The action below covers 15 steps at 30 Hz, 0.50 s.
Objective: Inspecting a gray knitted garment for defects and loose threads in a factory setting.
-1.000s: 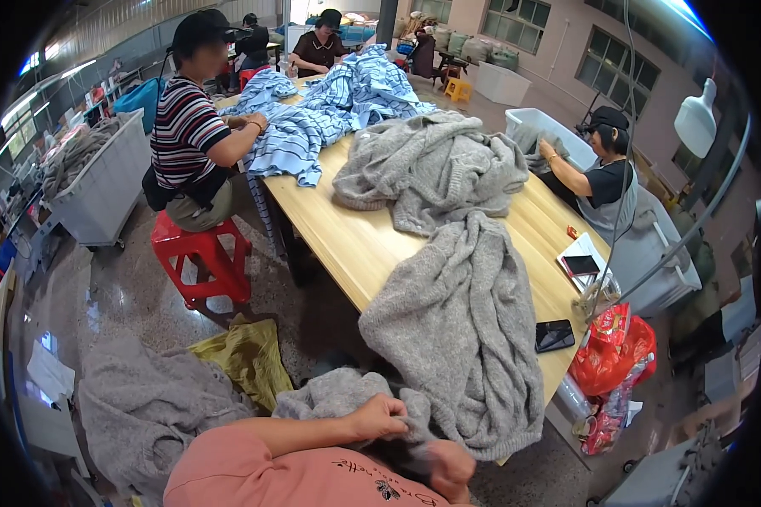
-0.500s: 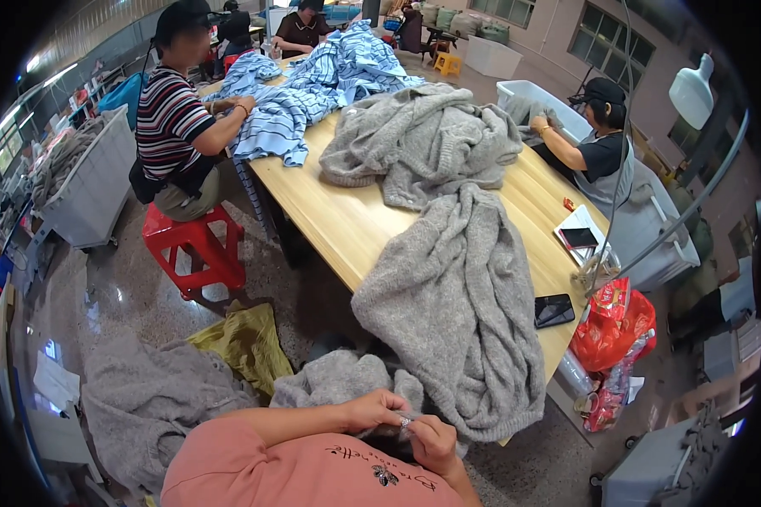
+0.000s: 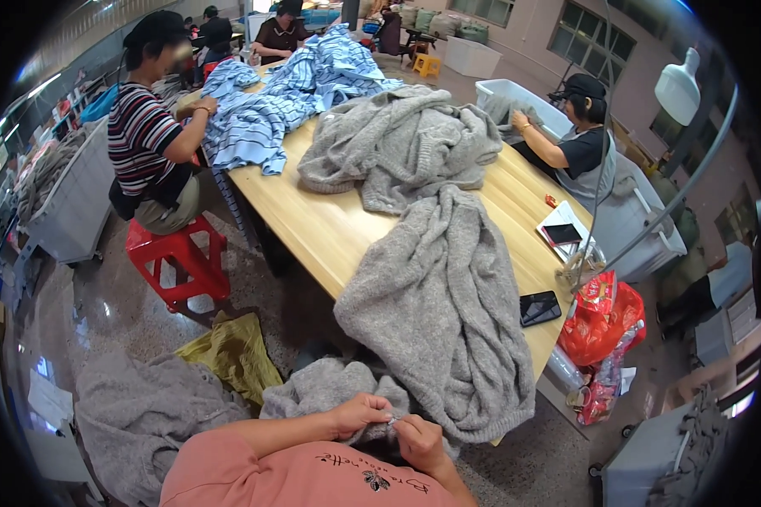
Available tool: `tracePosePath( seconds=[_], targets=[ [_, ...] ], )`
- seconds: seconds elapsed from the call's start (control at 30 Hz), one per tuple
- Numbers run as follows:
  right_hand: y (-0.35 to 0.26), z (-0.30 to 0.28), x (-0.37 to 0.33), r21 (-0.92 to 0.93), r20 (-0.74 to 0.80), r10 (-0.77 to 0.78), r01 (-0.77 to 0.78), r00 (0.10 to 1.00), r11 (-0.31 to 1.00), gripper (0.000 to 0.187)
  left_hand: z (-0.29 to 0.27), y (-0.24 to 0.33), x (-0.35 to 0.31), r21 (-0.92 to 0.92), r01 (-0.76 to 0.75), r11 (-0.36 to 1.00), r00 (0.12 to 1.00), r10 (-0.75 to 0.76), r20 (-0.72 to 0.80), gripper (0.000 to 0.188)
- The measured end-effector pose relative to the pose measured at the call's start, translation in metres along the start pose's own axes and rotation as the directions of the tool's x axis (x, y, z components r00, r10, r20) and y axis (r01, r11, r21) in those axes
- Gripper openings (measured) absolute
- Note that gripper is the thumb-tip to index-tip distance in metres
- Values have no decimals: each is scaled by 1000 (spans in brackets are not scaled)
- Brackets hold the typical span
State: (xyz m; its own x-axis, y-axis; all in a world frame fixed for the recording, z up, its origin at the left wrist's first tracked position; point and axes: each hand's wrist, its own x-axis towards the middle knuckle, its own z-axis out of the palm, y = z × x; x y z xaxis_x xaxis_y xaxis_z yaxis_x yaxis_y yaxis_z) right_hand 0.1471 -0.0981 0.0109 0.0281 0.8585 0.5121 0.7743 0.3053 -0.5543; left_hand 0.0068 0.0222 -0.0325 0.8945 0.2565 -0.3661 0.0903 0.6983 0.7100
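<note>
Close to my body, a grey knitted garment (image 3: pixel 334 384) lies bunched on my lap. My left hand (image 3: pixel 360 416) is closed in a pinch on its edge, the thumb pressed to the fingers. Right beside it, my right hand (image 3: pixel 419 440) pinches the same grey knit. The fingertips of both hands almost meet, and a small pale or shiny bit shows between them, too small to make out. Just beyond my hands, a grey knitted sweater (image 3: pixel 435 308) drapes over the near end of the table, its ribbed hem hanging at the edge.
More grey knitwear (image 3: pixel 406 144) and blue striped garments (image 3: pixel 304 93) cover the wooden table (image 3: pixel 309 228). A black phone (image 3: pixel 539 308) lies at its right edge, by a lamp stand. Red bags (image 3: pixel 600 325) hang there. A yellow sack (image 3: pixel 237 355) lies left. Co-workers sit at both sides.
The whole view has shifted slightly, so the table and people appear farther left. My hands stay together on the grey garment. The person at the left has raised their head.
</note>
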Motion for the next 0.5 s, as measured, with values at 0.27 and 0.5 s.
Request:
tracePosePath(
  seconds=[0.27,0.5],
  targets=[
    [64,108,-56,203,617,406,-635,674,745,11,-86,-79,24,543,231,807,973,-178,-150,30],
    [88,134,-90,324,414,393,-536,821,780,12,-93,-107,39,459,222,860,946,-77,-314,38]
  ],
)
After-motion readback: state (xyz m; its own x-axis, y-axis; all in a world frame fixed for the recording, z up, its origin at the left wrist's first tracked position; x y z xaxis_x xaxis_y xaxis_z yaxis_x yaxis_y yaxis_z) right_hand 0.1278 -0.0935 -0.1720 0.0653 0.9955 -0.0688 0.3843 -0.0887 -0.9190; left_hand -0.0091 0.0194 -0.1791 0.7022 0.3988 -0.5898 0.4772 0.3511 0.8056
